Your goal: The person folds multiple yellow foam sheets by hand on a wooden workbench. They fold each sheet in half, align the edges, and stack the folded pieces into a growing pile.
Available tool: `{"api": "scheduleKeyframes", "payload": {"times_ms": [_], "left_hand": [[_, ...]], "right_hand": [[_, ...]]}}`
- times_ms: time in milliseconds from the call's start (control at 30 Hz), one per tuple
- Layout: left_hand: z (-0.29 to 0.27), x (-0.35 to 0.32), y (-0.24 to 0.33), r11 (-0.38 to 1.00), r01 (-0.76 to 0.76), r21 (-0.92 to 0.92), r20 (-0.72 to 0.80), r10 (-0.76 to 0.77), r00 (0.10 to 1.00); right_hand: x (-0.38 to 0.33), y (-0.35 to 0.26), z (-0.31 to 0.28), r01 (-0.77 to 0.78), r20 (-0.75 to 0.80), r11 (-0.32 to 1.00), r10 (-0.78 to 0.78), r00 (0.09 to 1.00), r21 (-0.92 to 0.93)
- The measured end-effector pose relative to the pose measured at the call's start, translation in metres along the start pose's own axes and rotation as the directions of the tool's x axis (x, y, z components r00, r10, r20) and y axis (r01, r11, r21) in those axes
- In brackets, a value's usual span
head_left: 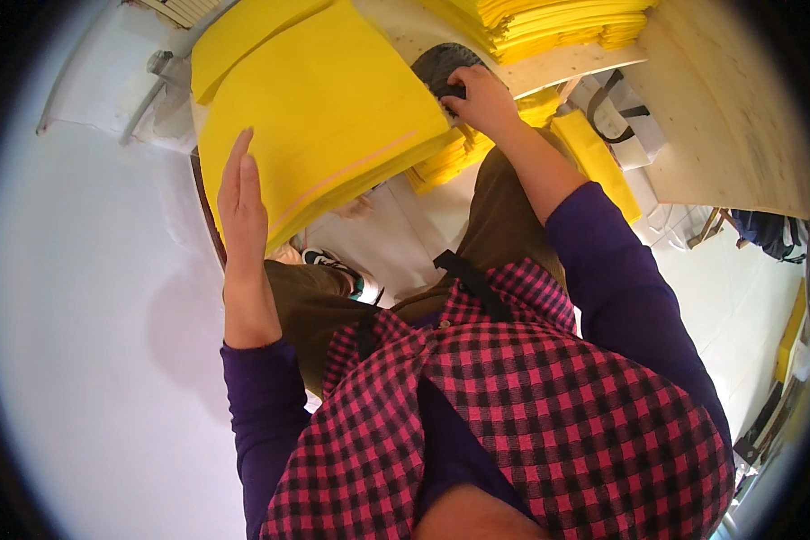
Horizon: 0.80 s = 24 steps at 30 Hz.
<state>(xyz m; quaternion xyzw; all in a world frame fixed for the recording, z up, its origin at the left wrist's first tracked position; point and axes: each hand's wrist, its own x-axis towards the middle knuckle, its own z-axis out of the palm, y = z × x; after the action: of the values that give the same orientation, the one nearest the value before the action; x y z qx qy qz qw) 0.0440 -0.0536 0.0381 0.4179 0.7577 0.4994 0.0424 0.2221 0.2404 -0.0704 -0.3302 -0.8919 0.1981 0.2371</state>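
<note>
My left hand is held flat and edge-on at the left side of a yellow fabric stack. Its fingers are stretched out together, with nothing in them. A thin pinkish line crosses the top sheet near its front edge. At the stack's right, my right hand has its bent fingers and thumb closed on a dark, rounded, flat object. The hand covers part of that object, and its exact kind does not show.
More folded yellow sheets are piled on the wooden surface at back right. Below it lie further yellow pieces and a white bag with a dark strap. A wooden panel rises at right. My legs straddle the space under the stack.
</note>
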Motion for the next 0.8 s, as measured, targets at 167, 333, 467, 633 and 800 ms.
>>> {"api": "scheduleKeyframes", "payload": {"times_ms": [167,333,467,633,800], "left_hand": [[0.030,0.050,0.012,0.994,-0.109,-0.003,0.215,0.108,0.971],[0.076,0.085,-0.001,0.976,-0.217,-0.006,0.369,0.204,0.907],[0.096,0.083,-0.019,0.993,0.057,-0.100,0.411,-0.011,0.911],[0.097,0.078,-0.034,0.911,0.237,-0.338,0.398,-0.090,0.913],[0.098,0.073,-0.033,0.890,0.320,-0.324,0.419,-0.168,0.892]], "right_hand": [[0.011,-0.002,0.002,-0.104,0.148,0.983,0.126,0.981,-0.148],[0.011,0.007,0.008,-0.062,0.107,0.993,0.072,0.992,-0.097],[0.009,0.018,0.009,-0.028,0.054,1.000,0.028,0.998,0.000],[0.010,0.013,0.000,0.001,-0.028,0.904,0.013,1.000,0.428],[0.009,-0.001,-0.010,-0.198,0.231,0.542,0.008,0.973,0.816]]}}
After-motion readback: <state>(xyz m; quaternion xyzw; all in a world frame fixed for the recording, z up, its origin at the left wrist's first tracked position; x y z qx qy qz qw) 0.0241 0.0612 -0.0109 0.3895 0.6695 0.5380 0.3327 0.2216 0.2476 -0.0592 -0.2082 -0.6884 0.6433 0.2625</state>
